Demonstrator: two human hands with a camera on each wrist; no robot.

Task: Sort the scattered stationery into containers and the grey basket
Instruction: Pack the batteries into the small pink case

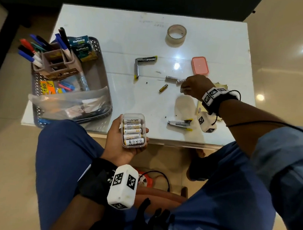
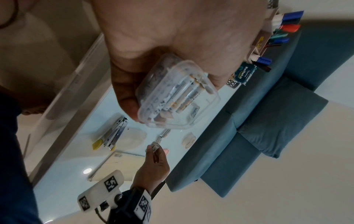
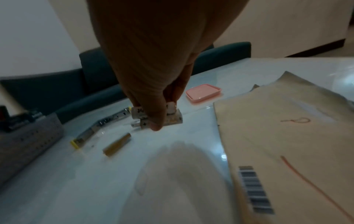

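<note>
My left hand (image 1: 120, 145) grips the clear plastic box of batteries (image 1: 133, 130); my right hand (image 1: 195, 85) pinches white batteries (image 3: 172, 116) above the glossy white worktop (image 1: 118, 25). Beyond it, a dark sofa (image 2: 268, 106); beige tiled floor (image 1: 290, 44).

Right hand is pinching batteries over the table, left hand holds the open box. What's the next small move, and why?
Probably carry the batteries in the right hand back to the clear box and drop them in. The left hand holds that box open near the table edge, already stocked with batteries. A gold battery and a grey one lie loose, likely next.
</note>
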